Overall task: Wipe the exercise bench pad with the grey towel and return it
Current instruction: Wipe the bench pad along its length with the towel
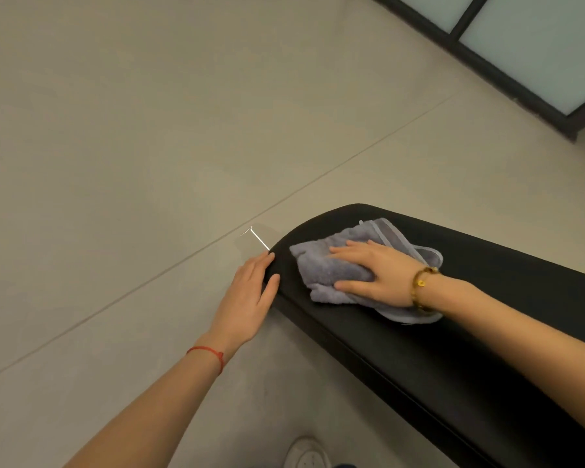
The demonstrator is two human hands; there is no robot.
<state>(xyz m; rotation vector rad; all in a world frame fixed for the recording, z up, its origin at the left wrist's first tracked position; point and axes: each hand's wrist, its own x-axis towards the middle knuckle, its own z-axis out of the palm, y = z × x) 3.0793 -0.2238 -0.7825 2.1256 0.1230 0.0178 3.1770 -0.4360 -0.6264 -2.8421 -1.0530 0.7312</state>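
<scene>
- On the rounded end of the black bench pad [453, 349] lies the grey towel [331, 268], bunched up and soft, close to the pad's left edge.
- The pad runs from the middle of the head view down to the bottom right corner, and its end is curved.
- The right hand [375, 275] lies flat on top of the towel. Its fingers are straight and a little spread, and they press the towel down on the pad.
- One thin hemmed corner of the towel sticks out past the right hand toward the far edge of the pad, and another bit shows under the wrist.
- A gold bracelet [421, 285] sits on the right wrist.
- The left hand [247, 298] rests against the left edge of the pad, near the curved end. Its fingers are straight and close together, with the fingertips touching the side of the pad. It holds nothing.
- A red string [210, 354] is tied round the left wrist.
- A shiny metal piece [254, 239] pokes out on the floor just past the end of the pad, right beside the left fingertips.
- The floor [149, 146] is pale with thin lines across it.
- A white shoe [306, 454] shows at the bottom edge, beside the near side of the pad.
- A dark-framed glass panel [534, 49] fills the top right corner, well apart from the pad.
</scene>
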